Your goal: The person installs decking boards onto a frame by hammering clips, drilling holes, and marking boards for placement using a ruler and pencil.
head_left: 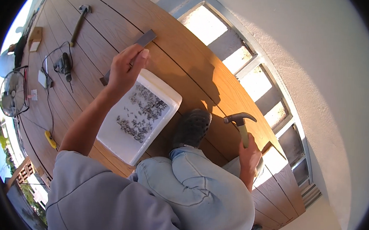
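My right hand grips a claw hammer by its handle, with the dark head raised over the boards. My left hand is closed, thumb against the fingers; what it may pinch is too small to make out. Beneath that hand a flat grey strip lies across the planks, partly hidden by it. Just below my left hand sits a white foam tray holding many small grey metal pieces. My foot in a black clog rests on the boards right of the tray.
On the wood plank deck to the left lie another hammer, a corded drill, a small cardboard box and a yellow power strip. A fan stands at the far left. A metal frame with gaps borders the wall.
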### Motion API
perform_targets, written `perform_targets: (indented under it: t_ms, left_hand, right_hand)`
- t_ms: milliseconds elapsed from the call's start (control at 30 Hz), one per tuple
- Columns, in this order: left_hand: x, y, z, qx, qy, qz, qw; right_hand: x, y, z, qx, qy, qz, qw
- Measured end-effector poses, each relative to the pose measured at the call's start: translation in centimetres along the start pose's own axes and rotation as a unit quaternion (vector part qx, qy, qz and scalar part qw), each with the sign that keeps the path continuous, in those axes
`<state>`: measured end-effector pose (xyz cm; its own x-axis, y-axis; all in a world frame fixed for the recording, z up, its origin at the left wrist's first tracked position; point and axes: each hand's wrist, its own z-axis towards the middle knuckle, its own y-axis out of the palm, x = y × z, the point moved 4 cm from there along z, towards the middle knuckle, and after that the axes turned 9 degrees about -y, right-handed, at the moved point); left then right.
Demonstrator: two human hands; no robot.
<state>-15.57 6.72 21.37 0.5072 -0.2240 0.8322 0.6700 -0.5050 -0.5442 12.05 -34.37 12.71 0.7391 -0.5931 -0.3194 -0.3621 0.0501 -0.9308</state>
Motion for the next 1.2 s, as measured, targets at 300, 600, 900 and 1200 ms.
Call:
perform_targets:
  t_ms: [300, 600, 900, 1200]
  left_hand:
    - [-13.3, 2.2, -13.7, 0.07, -0.035, 0.29, 0.954]
    - [-17.5, 3.9, -13.7, -0.027, -0.065, 0.279, 0.958]
    - [-20.4, -1.0, -18.3, -0.026, -0.146, 0.158, 0.976]
    - [-13.7, -7.7, -16.5, 0.141, -0.239, -0.16, 0.947]
  right_hand:
    - [-2.8, 2.4, 1.0, 0.019, -0.128, 0.026, 0.991]
    - [-1.5, 3.3, -1.2, 0.004, -0.156, 0.007, 0.988]
    - [-0.1, 4.8, -2.2, -0.076, -0.12, -0.008, 0.99]
    - [-0.4, 3.6, -0.9, -0.025, -0.13, 0.022, 0.991]
